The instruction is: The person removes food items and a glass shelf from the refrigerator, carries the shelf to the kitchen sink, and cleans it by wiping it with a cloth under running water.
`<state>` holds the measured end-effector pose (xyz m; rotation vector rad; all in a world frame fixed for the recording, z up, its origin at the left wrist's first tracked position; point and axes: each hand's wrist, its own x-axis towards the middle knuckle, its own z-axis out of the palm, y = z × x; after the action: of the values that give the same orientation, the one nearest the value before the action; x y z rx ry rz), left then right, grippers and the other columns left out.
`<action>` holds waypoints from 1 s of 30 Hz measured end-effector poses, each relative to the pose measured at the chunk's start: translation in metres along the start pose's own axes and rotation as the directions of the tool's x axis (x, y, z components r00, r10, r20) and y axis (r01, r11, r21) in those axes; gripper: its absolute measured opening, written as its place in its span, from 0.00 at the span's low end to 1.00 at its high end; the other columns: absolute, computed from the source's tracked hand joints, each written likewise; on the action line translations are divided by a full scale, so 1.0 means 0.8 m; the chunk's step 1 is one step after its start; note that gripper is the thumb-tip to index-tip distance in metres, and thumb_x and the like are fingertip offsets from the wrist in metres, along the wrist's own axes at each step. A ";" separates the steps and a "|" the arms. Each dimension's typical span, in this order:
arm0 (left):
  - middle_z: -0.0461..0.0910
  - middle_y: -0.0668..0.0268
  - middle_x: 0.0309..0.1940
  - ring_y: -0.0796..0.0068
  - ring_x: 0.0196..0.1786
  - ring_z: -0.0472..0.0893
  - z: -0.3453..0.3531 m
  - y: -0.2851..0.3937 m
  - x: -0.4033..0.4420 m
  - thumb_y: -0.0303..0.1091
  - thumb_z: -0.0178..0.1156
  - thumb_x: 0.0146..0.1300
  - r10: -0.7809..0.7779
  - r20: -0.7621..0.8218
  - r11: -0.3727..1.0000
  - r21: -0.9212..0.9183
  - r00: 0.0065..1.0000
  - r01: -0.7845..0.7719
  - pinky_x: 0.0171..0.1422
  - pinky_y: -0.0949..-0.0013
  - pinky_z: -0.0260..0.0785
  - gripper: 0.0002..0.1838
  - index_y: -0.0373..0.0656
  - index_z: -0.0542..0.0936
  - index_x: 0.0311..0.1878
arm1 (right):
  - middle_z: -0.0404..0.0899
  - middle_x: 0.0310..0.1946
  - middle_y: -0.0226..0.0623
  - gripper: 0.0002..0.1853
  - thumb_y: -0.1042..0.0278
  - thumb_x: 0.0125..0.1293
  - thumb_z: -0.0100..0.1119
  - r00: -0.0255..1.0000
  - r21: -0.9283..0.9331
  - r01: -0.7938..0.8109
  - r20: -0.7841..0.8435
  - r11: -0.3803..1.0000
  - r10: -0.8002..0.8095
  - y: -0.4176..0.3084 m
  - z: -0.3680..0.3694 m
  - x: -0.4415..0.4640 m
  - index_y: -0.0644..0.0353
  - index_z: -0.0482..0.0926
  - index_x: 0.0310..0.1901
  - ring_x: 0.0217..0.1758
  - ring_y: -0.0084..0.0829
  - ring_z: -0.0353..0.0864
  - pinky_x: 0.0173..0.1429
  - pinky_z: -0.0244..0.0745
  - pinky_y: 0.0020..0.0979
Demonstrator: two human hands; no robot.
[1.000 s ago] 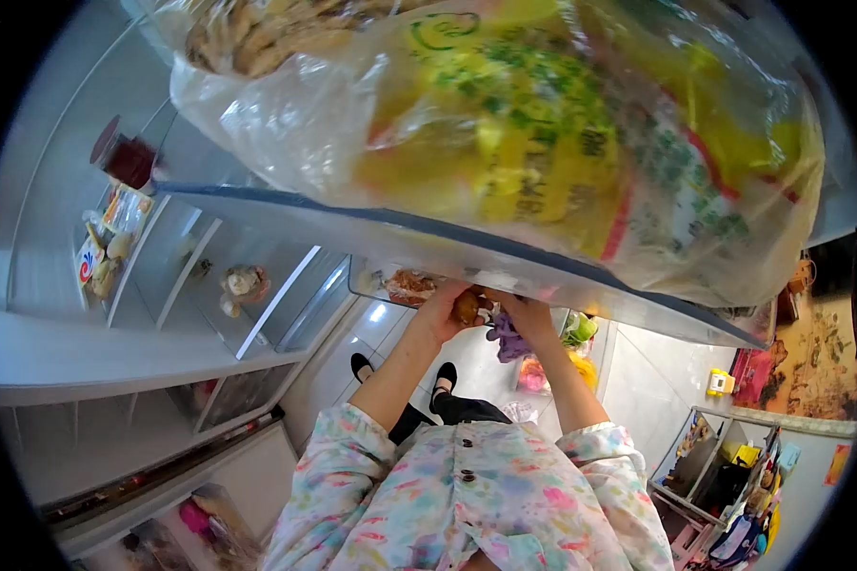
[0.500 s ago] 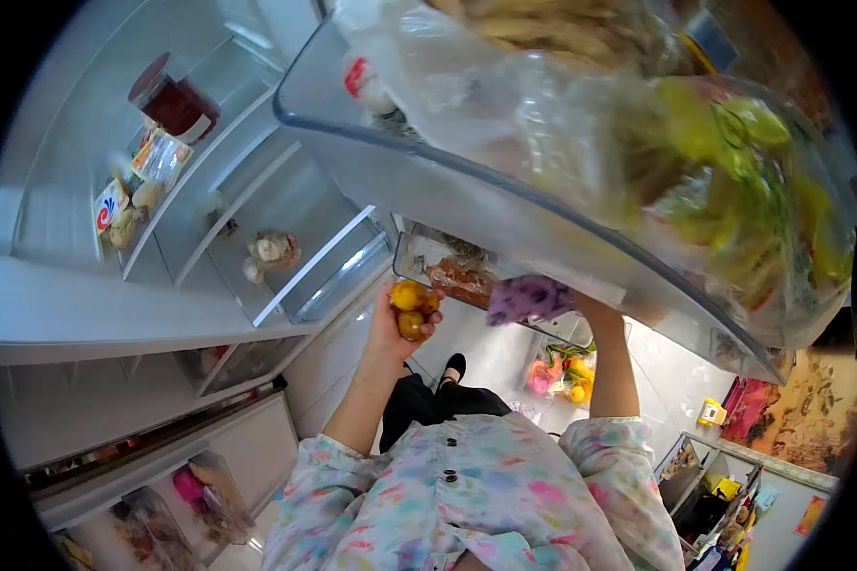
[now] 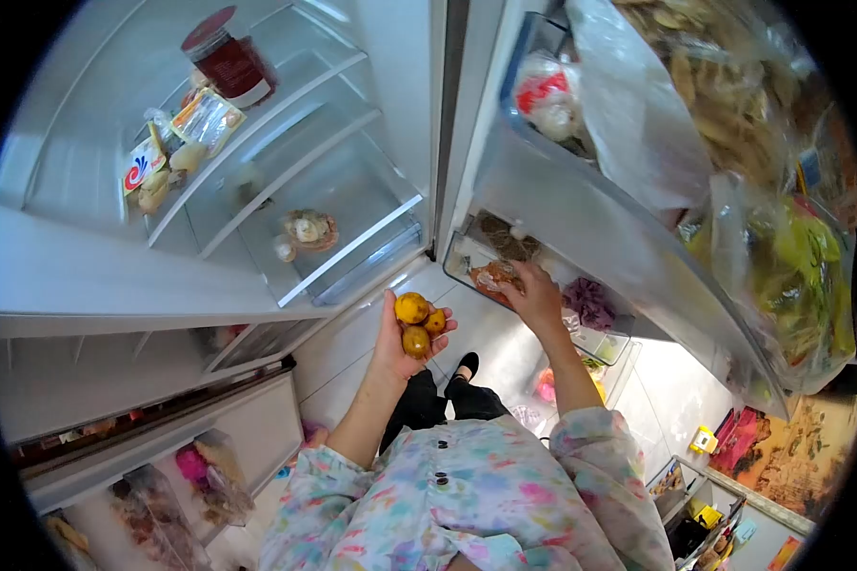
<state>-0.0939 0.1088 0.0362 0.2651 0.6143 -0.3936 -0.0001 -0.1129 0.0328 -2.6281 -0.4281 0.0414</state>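
Note:
My left hand (image 3: 397, 340) is palm up, cupped around three small yellow-brown fruits (image 3: 413, 340) whose exact kind I cannot tell. My right hand (image 3: 535, 293) reaches down into a low clear fridge bin (image 3: 476, 284). Its fingers rest around a reddish-brown packet (image 3: 493, 277) wrapped in plastic; how firmly they grip it is partly hidden. In the same bin, a dark brown bundle (image 3: 501, 234) lies behind the packet. A crumpled purple patterned cloth or bag (image 3: 588, 303) lies at the bin's right part, just beside my right wrist.
A large clear drawer (image 3: 628, 224) filled with bags overhangs the right side. On the left, fridge door racks (image 3: 257, 167) hold a dark red jar (image 3: 227, 63), an egg-like cluster (image 3: 309, 229) and packets. Below are my feet (image 3: 465, 366) and several colourful items on the tiled floor.
My right hand has let go of the purple item, which now lies in the low bin, and moved left onto the reddish-brown packet. My left hand still holds the fruits. The view has shifted.

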 end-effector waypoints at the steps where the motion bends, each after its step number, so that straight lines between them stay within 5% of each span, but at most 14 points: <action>1: 0.74 0.52 0.42 0.55 0.42 0.77 -0.004 0.004 -0.003 0.71 0.38 0.56 -0.006 0.003 1.000 -0.019 1.000 0.006 0.32 0.64 0.75 0.35 0.43 0.73 0.33 | 0.75 0.46 0.42 0.21 0.55 0.53 0.58 0.999 -0.030 0.054 0.007 0.998 -0.054 -0.008 0.015 0.010 0.57 0.76 0.48 0.49 0.41 0.73 0.51 0.68 0.37; 5: 0.75 0.55 0.42 0.59 0.42 0.78 -0.021 0.019 -0.022 0.71 0.37 0.57 0.000 0.041 1.000 -0.027 0.999 0.001 0.35 0.65 0.74 0.36 0.43 0.74 0.37 | 0.74 0.50 0.41 0.24 0.54 0.53 0.57 0.954 0.037 0.133 0.266 0.990 -0.138 -0.016 0.066 0.050 0.53 0.74 0.51 0.53 0.41 0.72 0.56 0.65 0.40; 12: 0.75 0.54 0.42 0.57 0.41 0.77 -0.059 0.033 -0.050 0.71 0.37 0.56 0.066 0.085 0.994 -0.090 0.994 -0.058 0.33 0.65 0.73 0.37 0.42 0.74 0.35 | 0.79 0.40 0.39 0.21 0.56 0.49 0.59 0.868 -0.284 0.040 0.485 0.958 0.107 -0.050 0.097 0.102 0.52 0.76 0.45 0.45 0.44 0.77 0.48 0.71 0.40; 15: 0.74 0.53 0.42 0.56 0.41 0.77 -0.071 0.034 -0.063 0.71 0.37 0.56 0.125 0.073 0.986 -0.117 0.989 -0.116 0.33 0.65 0.73 0.37 0.41 0.74 0.35 | 0.78 0.40 0.45 0.21 0.56 0.48 0.60 0.869 -0.164 -0.030 0.483 0.986 0.107 -0.035 0.099 0.098 0.54 0.75 0.44 0.44 0.44 0.77 0.48 0.70 0.41; 17: 0.74 0.53 0.42 0.56 0.41 0.77 -0.075 0.032 -0.075 0.71 0.37 0.56 0.154 0.052 0.979 -0.143 0.987 -0.145 0.33 0.64 0.73 0.37 0.41 0.74 0.35 | 0.79 0.35 0.40 0.19 0.64 0.49 0.61 0.904 0.165 -0.147 0.422 0.975 0.065 -0.012 0.099 0.088 0.59 0.74 0.44 0.36 0.36 0.79 0.39 0.73 0.34; 19: 0.74 0.53 0.43 0.56 0.41 0.76 -0.072 0.030 -0.086 0.71 0.38 0.56 0.172 0.039 0.971 -0.177 0.984 -0.163 0.33 0.63 0.73 0.37 0.41 0.74 0.36 | 0.79 0.33 0.35 0.17 0.70 0.51 0.61 0.899 0.516 -0.341 0.423 0.786 0.113 0.030 0.119 0.088 0.61 0.74 0.45 0.32 0.30 0.79 0.34 0.74 0.29; 20: 0.74 0.53 0.43 0.56 0.41 0.76 -0.072 0.028 -0.090 0.71 0.38 0.55 0.189 0.031 0.966 -0.184 0.981 -0.181 0.33 0.63 0.74 0.37 0.41 0.74 0.35 | 0.78 0.32 0.31 0.15 0.76 0.53 0.57 0.874 0.709 -0.469 0.459 0.526 0.161 0.046 0.126 0.089 0.64 0.74 0.45 0.32 0.26 0.78 0.31 0.74 0.24; 23: 0.73 0.52 0.43 0.56 0.42 0.76 -0.066 0.011 -0.099 0.71 0.38 0.55 0.249 0.017 0.945 -0.223 0.968 -0.239 0.33 0.62 0.74 0.37 0.42 0.74 0.35 | 0.78 0.33 0.36 0.16 0.73 0.51 0.60 0.845 0.815 -0.530 0.484 0.236 0.227 0.024 0.071 0.085 0.66 0.74 0.43 0.35 0.27 0.78 0.37 0.72 0.26; 24: 0.73 0.52 0.43 0.55 0.42 0.76 -0.060 0.003 -0.105 0.71 0.39 0.55 0.269 0.018 0.936 -0.242 0.963 -0.257 0.33 0.62 0.74 0.36 0.42 0.73 0.35 | 0.77 0.35 0.37 0.15 0.75 0.53 0.59 0.857 0.785 -0.515 0.469 0.344 0.214 0.033 0.070 0.086 0.67 0.74 0.43 0.36 0.28 0.78 0.38 0.74 0.26; 27: 0.73 0.52 0.43 0.55 0.43 0.75 -0.053 -0.025 -0.109 0.71 0.39 0.55 0.305 0.018 0.928 -0.229 0.952 -0.293 0.34 0.62 0.74 0.36 0.42 0.73 0.34 | 0.77 0.36 0.38 0.12 0.76 0.54 0.57 0.886 0.873 -0.458 0.436 0.166 0.157 -0.015 0.015 0.064 0.67 0.74 0.42 0.36 0.28 0.78 0.37 0.76 0.25; 30: 0.73 0.52 0.43 0.54 0.43 0.76 -0.047 -0.059 -0.098 0.71 0.39 0.56 0.306 0.032 0.930 -0.225 0.951 -0.292 0.34 0.62 0.74 0.36 0.42 0.73 0.34 | 0.76 0.35 0.38 0.11 0.77 0.55 0.56 0.910 0.901 -0.412 0.399 0.138 0.109 -0.028 -0.007 0.049 0.67 0.74 0.41 0.34 0.28 0.78 0.36 0.77 0.24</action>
<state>-0.1920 0.1020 0.0480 0.1310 0.5360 -0.0385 0.0313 -0.0846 0.0501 -1.2824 0.0712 0.5789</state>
